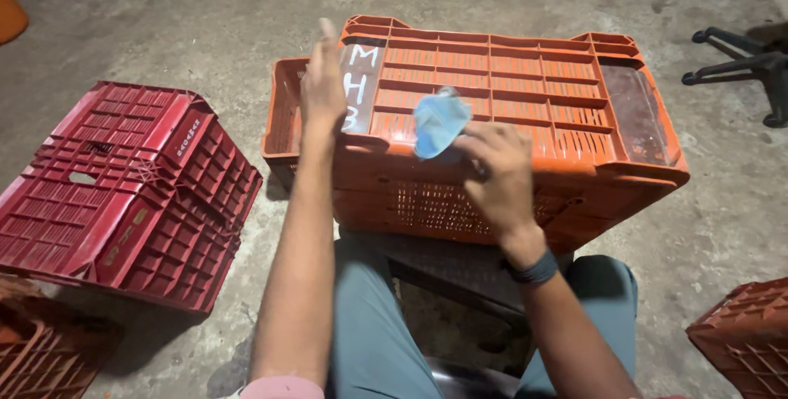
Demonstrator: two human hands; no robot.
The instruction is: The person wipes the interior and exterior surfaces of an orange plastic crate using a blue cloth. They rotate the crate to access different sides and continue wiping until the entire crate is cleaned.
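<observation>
Rough grey concrete floor [205,13] fills the view, stained and dusty, with crates scattered over it. At centre, the right hand [498,176] has its fingers closed on a crumpled pale blue cloth [439,122], pressing it against the upturned base of an orange plastic crate [525,87] near that crate's front edge. A dark band circles the right wrist. At about ten o'clock from the cloth, the left hand [322,83] stands on edge with its fingers straight and pressed together, resting against the crate's left end beside a dark panel with white painted marks. The orange crate lies upside down, seemingly on a second orange crate [283,120] whose rim shows at its left, just in front of the person's knees in grey-blue trousers [369,325]. Out at nine o'clock lies an overturned dark red crate [131,194]. At four o'clock a corner of another reddish crate [743,333] shows, and at two o'clock the black wheeled base of a chair [747,62].
</observation>
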